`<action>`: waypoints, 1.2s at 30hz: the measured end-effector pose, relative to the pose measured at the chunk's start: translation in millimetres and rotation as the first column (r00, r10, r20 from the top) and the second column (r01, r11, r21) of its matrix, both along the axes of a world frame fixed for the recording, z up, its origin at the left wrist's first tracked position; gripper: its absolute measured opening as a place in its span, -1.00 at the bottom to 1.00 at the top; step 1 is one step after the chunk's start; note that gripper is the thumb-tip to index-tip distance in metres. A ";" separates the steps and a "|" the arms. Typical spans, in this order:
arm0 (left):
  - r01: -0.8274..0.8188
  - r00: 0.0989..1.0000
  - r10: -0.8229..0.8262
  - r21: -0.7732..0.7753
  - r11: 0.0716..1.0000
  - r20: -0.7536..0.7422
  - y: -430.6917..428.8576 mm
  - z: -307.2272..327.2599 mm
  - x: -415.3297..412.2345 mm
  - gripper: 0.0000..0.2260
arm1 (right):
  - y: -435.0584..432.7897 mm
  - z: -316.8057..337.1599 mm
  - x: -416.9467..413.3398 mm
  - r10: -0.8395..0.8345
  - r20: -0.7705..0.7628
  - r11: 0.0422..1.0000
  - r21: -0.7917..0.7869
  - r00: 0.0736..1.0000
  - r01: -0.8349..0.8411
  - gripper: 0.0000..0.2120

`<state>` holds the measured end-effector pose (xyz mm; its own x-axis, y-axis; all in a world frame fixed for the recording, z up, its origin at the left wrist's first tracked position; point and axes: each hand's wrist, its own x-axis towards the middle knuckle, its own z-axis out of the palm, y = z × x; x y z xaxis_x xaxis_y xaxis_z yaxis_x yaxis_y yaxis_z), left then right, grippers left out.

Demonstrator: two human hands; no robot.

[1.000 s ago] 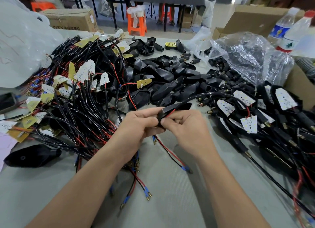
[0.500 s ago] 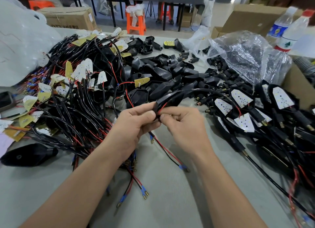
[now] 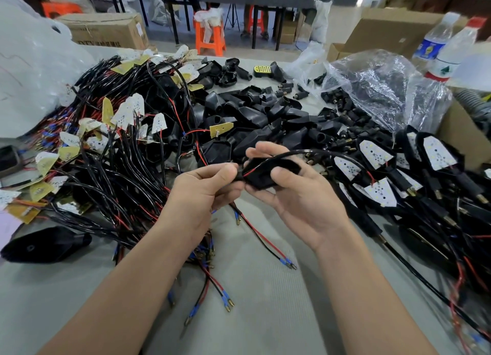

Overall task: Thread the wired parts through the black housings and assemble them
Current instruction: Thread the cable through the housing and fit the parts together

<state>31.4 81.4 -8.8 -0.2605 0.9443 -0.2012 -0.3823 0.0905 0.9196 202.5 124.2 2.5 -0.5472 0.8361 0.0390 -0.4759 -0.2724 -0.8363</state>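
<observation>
Above the table's middle, my right hand (image 3: 297, 195) grips a black housing (image 3: 268, 172), thumb on top and fingers curled underneath. My left hand (image 3: 204, 187) pinches the housing's narrow end where a black cable (image 3: 305, 152) with a red wire enters. The cable arcs right to a white LED board (image 3: 381, 191). Red and black leads (image 3: 263, 239) with blue terminals hang below the hands. Loose black housings (image 3: 255, 115) are piled behind the hands. A heap of wired boards (image 3: 106, 142) lies at the left.
Finished housings with boards (image 3: 435, 155) lie at the right. A clear plastic bag (image 3: 377, 86), two bottles (image 3: 446, 51) and cardboard boxes stand at the back right. One black housing (image 3: 45, 244) lies near left. The grey table (image 3: 265, 301) shows in front.
Both hands rose slightly. The right hand has turned palm-up and now cradles the housing, with the cable drawn further through its narrow end.
</observation>
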 end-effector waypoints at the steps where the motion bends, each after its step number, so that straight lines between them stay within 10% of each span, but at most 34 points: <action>1: -0.045 0.999 0.045 -0.002 0.999 0.010 0.9 -1.1 -1.0 -0.89 | 0.2 -0.4 -0.5 -0.017 -0.001 1.000 -0.017 1.000 0.017 -0.68; 16: -0.604 0.794 0.607 0.166 0.780 0.032 -1.4 17.5 -53.4 -0.88 | 18.8 -4.4 8.3 -0.434 -0.130 0.716 -0.650 0.891 0.254 -0.75; 27: -0.701 0.557 0.809 0.415 0.580 -0.190 8.0 6.4 -71.9 -0.86 | 18.0 -9.7 8.0 -0.486 -0.015 0.792 -0.430 0.874 0.433 -0.92; 36: -0.714 0.593 0.753 0.244 0.656 -0.287 12.3 -1.2 -85.5 -0.60 | 20.4 -5.1 16.4 -0.425 -0.026 0.828 -0.415 0.905 0.377 -0.68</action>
